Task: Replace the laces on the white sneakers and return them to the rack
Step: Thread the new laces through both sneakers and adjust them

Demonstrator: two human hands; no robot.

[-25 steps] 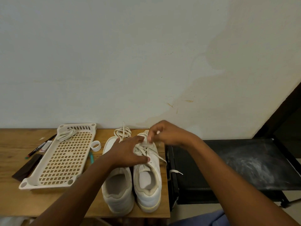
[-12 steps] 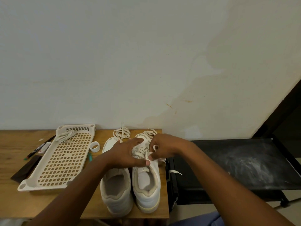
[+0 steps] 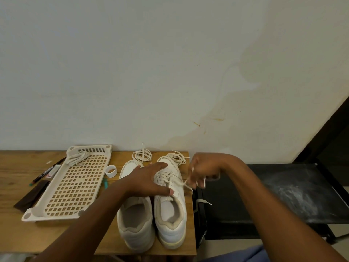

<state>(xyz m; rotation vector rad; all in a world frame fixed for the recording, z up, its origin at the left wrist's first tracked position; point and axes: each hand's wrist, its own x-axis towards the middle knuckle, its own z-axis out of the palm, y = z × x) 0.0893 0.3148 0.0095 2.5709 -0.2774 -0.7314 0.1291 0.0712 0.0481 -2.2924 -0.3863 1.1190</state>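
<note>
Two white sneakers (image 3: 151, 210) side by side at the right end of the wooden table (image 3: 17, 167), heels toward the near edge, toes toward the wall. Right sneaker (image 3: 171, 208) just inside the table's right edge, partly laced, crossed lace (image 3: 166, 176) over the tongue. Left sneaker (image 3: 135, 218) touching it on the left, no lace visible in the part that shows.

Left hand (image 3: 149, 180) laid flat across both shoes at the throat, fingers straight and spread, thumb tip resting on the right sneaker's inner collar, pressing down rather than gripping. Right hand (image 3: 204, 171) raised just past the table's right edge, motion-blurred, fingers curled and pinching a lace end (image 3: 186, 183) drawn out from the right sneaker's eyelets; exact finger hold hard to make out.

Coiled spare lace (image 3: 142, 156) at the far edge, beyond the left sneaker's toe. Another loose lace (image 3: 178, 157) bunched at the far right corner, over the right sneaker's toe.

Cream perforated rack shelf (image 3: 75, 186) lying flat left of the sneakers, reaching from the far edge almost to the near edge, with a bundled lace (image 3: 76, 158) in its far corner. Small white tape roll (image 3: 110, 171) between shelf and left sneaker. Pens (image 3: 47, 172) and a dark flat strip (image 3: 32, 195) left of the shelf. Black stand (image 3: 283, 193) to the right of the table.
</note>
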